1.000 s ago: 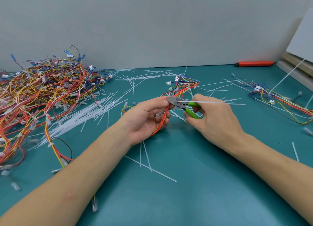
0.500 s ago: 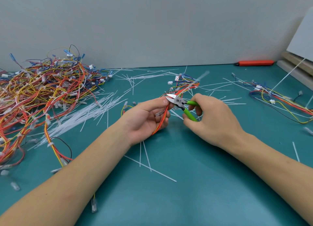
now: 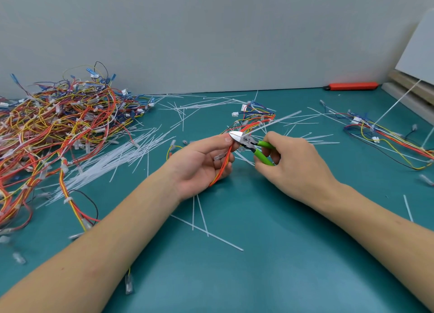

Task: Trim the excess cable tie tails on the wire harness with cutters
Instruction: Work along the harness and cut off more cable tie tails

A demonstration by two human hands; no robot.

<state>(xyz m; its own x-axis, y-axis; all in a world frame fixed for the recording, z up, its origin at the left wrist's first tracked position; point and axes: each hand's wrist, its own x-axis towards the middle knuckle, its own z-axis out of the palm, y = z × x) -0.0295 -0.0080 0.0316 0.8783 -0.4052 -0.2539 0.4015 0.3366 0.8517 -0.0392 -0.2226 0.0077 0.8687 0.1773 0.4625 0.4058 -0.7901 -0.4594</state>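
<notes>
Near the middle of the teal desk (image 3: pixel 258 277), a left hand (image 3: pixel 199 162) pinches an orange wire harness (image 3: pixel 225 157); the right hand (image 3: pixel 293 164) grips green-handled cutters (image 3: pixel 249 143), blades at the harness beside the left fingertips, a white tie tail (image 3: pixel 277 120) angled up behind

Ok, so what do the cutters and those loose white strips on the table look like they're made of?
Cutters: bare, shiny metal at the head, judging by the bright glare on the blades; the green handles look like matte plastic or rubber sleeves. Loose white strips: thin, translucent, straight, probably nylon cable tie offcuts. Table: smooth teal mat, maybe rubber or vinyl.
</notes>
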